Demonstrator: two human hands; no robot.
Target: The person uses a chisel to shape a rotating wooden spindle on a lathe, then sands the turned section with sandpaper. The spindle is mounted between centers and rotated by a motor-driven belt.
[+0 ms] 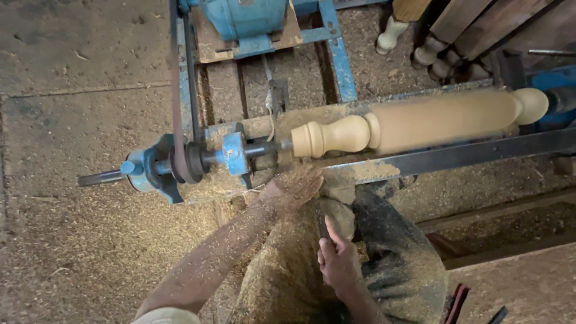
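A pale turned wooden spindle (420,123) is mounted lengthwise in a blue lathe (234,153), with a bulb and bead shaped at its left end. My left hand (294,189), coated in sawdust, lies flat just below the spindle's left end and the dark steel tool rest (468,156), fingers stretched out and holding nothing I can see. My right hand (336,258) rests lower, flat on my sawdust-covered lap (396,258), fingers pointing up toward the lathe. It seems to hold nothing.
A dark drive belt (177,90) runs from the lathe pulley up to a blue motor (246,18). Several finished turned legs (432,48) lean at the top right. Sawdust covers the floor (78,240). A wooden bench edge (510,282) sits at the lower right.
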